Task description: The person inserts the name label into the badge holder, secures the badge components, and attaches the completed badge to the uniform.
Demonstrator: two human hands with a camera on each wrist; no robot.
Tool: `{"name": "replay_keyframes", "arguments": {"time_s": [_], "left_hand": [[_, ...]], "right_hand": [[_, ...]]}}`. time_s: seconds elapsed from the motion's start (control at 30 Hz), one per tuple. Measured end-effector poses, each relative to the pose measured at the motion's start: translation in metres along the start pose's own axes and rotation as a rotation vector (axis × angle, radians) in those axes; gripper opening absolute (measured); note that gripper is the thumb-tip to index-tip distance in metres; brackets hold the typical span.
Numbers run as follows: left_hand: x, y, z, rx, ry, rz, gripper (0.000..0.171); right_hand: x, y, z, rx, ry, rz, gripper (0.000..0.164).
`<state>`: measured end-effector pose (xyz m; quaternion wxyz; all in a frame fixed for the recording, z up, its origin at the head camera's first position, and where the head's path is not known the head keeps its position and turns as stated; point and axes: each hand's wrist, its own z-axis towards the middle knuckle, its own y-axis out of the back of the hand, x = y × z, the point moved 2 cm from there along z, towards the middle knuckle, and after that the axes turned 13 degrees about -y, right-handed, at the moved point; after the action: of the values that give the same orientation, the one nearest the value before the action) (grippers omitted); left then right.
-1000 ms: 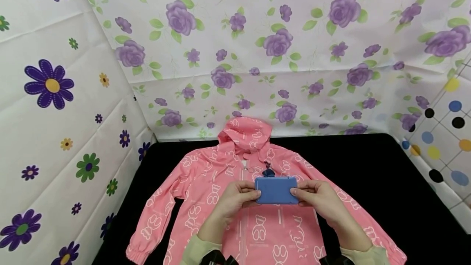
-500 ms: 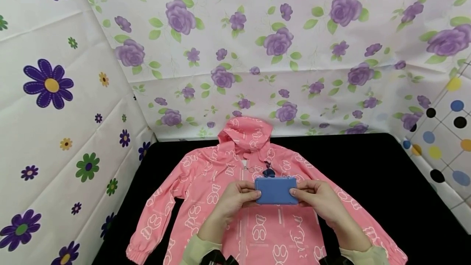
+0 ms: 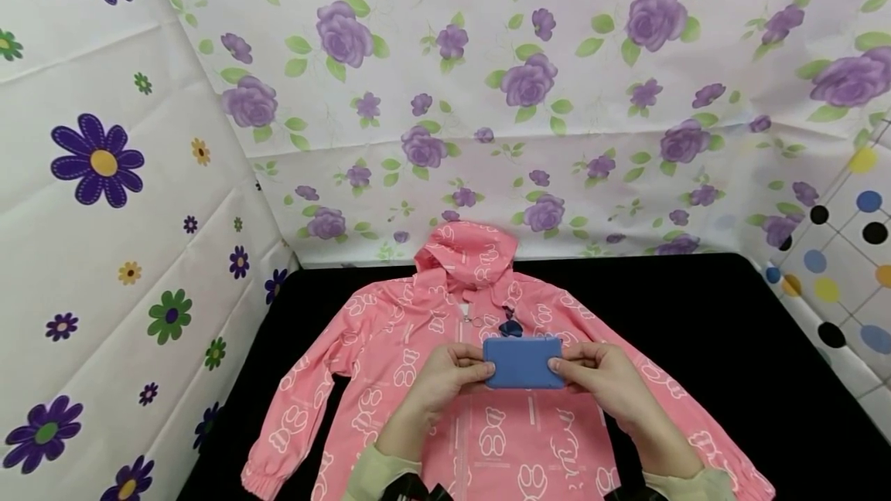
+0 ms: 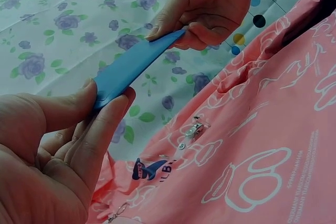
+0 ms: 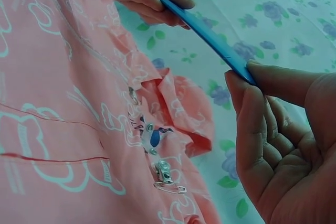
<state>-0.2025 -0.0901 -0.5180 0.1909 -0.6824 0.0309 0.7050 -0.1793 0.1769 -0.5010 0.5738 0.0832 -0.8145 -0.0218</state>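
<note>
A flat blue rectangular case point(image 3: 524, 362), thin in both wrist views, is held up over the chest of a pink hooded jacket point(image 3: 390, 331). My left hand point(image 3: 445, 373) pinches its left end between thumb and fingers. At the opposite end my right hand point(image 3: 599, 373) pinches it the same way. The jacket lies spread out with white bear outlines on it and a zipper down the front. A dark blue bow-shaped ornament point(image 3: 511, 328) shows on the jacket just beyond the case. In the left wrist view a small metal clip point(image 4: 194, 128) sits near that ornament.
A black cloth point(image 3: 661, 300) covers the table under the jacket. Behind it hangs a white sheet with purple roses point(image 3: 431, 99). A daisy-print sheet point(image 3: 160, 215) stands on the left, and a dotted sheet point(image 3: 849, 253) on the right.
Both hands keep their hold on the blue case, which stays in nearly the same place. Only a very slight shift of the whole head view shows.
</note>
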Motion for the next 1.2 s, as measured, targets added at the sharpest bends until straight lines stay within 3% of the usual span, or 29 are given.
{"name": "replay_keyframes", "arguments": {"time_s": [0.4,0.77,1.2], "left_hand": [[-0.0024,-0.0019,-0.0007,-0.007,0.008,0.015,0.013],[-0.0004,0.0,0.0017,0.017,0.008,-0.011,0.035],[-0.002,0.0014,0.0013,0.022,0.017,0.02,0.028]], "right_hand": [[-0.0023,-0.0011,-0.0003,-0.033,-0.008,-0.008,0.03],[-0.0008,-0.0021,0.0008,-0.014,0.001,-0.002,0.032],[-0.0024,-0.0036,-0.0004,0.074,0.007,-0.032,0.033]]}}
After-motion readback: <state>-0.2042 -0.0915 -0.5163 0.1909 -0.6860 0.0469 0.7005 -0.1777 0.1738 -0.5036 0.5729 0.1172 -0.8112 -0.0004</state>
